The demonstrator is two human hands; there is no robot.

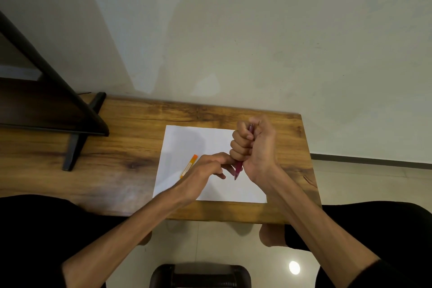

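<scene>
A white sheet of paper point(187, 142) lies on the wooden table point(131, 147). My right hand point(254, 145) grips a red pen point(239, 168) in a fist, upright, its tip pointing down just above the paper. My left hand point(205, 170) reaches in from the left, its fingertips at the pen's lower end; whether they pinch it I cannot tell. An orange pen point(189, 166) lies on the paper, partly hidden behind my left hand.
A dark stand with black legs point(77, 128) occupies the table's left part. A wall rises right behind the table. The table's right edge point(311, 161) drops to a tiled floor. A dark stool point(201, 276) sits below, between my knees.
</scene>
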